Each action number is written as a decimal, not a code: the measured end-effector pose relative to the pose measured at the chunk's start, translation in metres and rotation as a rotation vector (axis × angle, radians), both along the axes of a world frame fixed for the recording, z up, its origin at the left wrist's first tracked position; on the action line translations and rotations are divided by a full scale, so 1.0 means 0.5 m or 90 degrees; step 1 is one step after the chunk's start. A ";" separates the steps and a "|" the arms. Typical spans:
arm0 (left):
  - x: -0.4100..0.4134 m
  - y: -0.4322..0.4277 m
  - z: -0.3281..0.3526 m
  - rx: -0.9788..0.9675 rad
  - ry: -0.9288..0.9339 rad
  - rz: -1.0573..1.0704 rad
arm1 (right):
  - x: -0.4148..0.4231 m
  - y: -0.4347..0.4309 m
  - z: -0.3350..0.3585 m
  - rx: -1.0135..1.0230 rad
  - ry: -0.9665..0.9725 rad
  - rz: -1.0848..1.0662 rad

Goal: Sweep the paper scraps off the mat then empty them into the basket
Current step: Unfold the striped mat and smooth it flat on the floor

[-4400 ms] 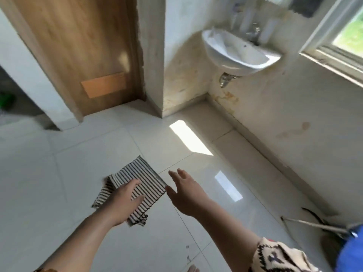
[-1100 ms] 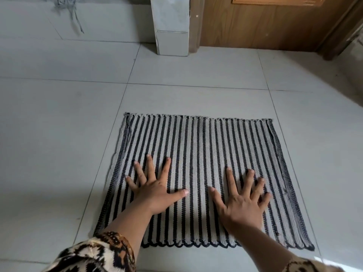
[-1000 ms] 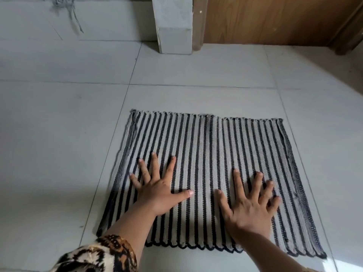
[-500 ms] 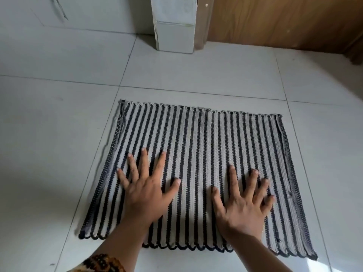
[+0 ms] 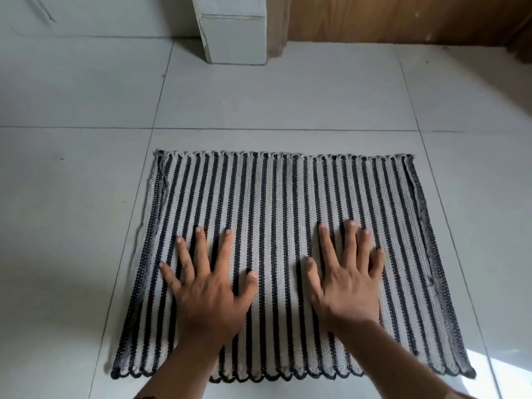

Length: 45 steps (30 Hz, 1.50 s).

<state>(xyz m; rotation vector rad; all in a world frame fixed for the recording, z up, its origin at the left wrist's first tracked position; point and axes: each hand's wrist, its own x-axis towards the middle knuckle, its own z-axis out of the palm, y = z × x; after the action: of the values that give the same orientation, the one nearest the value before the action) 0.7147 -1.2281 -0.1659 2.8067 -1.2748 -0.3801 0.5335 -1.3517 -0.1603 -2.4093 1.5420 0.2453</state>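
A black-and-white striped mat (image 5: 276, 197) lies spread flat on the pale tiled floor. My left hand (image 5: 210, 289) presses on its near left part, palm down, fingers straight and spread. My right hand (image 5: 345, 280) lies flat on the near right part in the same way. Neither hand holds anything. No paper scraps and no basket are in view.
A white pillar base (image 5: 236, 33) stands on the floor beyond the mat. To its right runs a wooden door (image 5: 403, 18). Pale floor tiles (image 5: 72, 197) surround the mat on all sides. A sunlit patch (image 5: 501, 370) falls at the near right.
The folded mat seen earlier now lies spread out. In the last second both hands stay flat on it and shift only slightly; the view has tilted a little.
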 end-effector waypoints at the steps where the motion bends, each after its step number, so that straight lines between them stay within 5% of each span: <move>1: 0.001 0.002 0.000 0.001 0.001 -0.002 | 0.002 0.002 -0.002 -0.007 0.004 -0.001; 29: -0.019 0.097 0.011 -0.035 0.010 0.011 | -0.051 0.073 0.001 -0.021 0.026 0.001; 35: 0.061 0.122 -0.009 -0.037 -0.013 -0.102 | -0.021 0.054 0.005 -0.048 -0.052 0.034; 45: 0.075 0.141 -0.005 -0.043 -0.004 -0.103 | -0.194 -0.006 -0.011 -0.043 -0.015 -0.100</move>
<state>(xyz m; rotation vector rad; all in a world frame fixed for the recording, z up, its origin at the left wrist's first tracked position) 0.7521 -1.1576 -0.1682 2.6599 -1.4919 -0.3263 0.4367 -1.3550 -0.1658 -2.3158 1.7450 0.1353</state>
